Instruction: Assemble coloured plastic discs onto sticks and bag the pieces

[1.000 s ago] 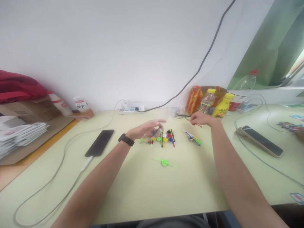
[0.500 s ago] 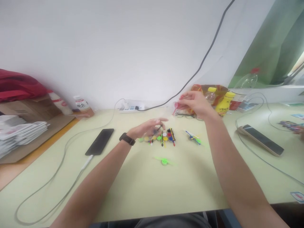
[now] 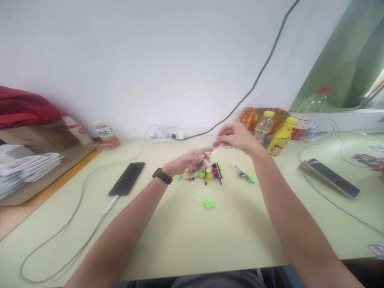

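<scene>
My right hand (image 3: 235, 137) pinches a small red spinner (image 3: 216, 145) with a round base, its pointer slanting down towards the left. Close by on the left, my left hand (image 3: 192, 160) has its fingers closed on a clear plastic bag (image 3: 207, 153), in which a dark piece shows; the bag's outline is blurred. Below them lie several coloured discs and arrow pointers (image 3: 210, 174) in a cluster, partly hidden by my left hand. A bright green spinner (image 3: 208, 204) lies nearer to me. Blue, yellow and green pointers (image 3: 244, 174) are heaped to the right.
A black phone (image 3: 126, 179) on a white cable lies at left, another phone (image 3: 331, 178) at right. Bottles (image 3: 282, 137) and a power strip (image 3: 166, 137) stand along the wall. White trays (image 3: 39, 166) are stacked at far left. Someone's hand (image 3: 380, 163) shows at the right edge.
My right hand has come down and left with the red spinner, towards my left hand and the bag. My left hand has moved only slightly.
</scene>
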The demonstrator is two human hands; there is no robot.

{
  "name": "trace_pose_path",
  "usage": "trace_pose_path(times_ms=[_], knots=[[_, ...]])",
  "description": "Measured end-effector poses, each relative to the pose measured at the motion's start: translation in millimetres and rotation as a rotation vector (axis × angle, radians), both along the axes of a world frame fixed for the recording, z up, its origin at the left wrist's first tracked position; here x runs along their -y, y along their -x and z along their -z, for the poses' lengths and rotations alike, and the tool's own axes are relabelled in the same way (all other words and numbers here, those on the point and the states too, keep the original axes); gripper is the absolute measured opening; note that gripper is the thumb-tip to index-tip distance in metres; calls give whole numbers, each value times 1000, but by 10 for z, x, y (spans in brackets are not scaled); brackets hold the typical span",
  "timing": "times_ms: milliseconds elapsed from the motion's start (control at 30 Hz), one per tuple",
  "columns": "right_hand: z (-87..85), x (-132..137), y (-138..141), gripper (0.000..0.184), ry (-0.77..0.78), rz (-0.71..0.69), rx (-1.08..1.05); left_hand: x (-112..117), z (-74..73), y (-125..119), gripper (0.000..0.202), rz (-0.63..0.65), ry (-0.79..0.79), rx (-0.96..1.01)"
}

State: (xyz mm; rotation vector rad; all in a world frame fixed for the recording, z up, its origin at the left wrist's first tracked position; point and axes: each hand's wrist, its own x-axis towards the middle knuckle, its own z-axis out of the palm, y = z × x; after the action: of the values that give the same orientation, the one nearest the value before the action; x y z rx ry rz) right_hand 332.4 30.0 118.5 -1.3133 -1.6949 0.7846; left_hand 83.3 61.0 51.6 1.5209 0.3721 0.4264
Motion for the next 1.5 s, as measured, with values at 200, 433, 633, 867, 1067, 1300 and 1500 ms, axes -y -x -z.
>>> trace_pose_path(times_ms=[200, 433, 633, 867, 1067, 1300, 1500], knots=[[-76, 106, 2, 18, -40, -64, -29, -31, 10, 0, 68, -21, -9, -14], [-167, 161, -25, 19, -263, 62, -161, -24, 5, 16, 66, 2, -81, -105], [-220, 256, -48, 9, -81, -18, 1, 32, -49, 15, 65, -19, -176, -197], [-149, 188, -11, 9, 49, -125, 202, 58, -67, -30, 67, 9, -148, -151], [-129, 180, 12, 8, 75, -124, 295, 76, -59, -46, 67, -26, -125, -119], [-144, 196, 51, 11, 125, -163, 344, 103, -80, -61, 56, -13, -78, -89], [-148, 186, 92, 14, 161, -142, 407, 73, -67, -51, 65, -43, -102, -135]])
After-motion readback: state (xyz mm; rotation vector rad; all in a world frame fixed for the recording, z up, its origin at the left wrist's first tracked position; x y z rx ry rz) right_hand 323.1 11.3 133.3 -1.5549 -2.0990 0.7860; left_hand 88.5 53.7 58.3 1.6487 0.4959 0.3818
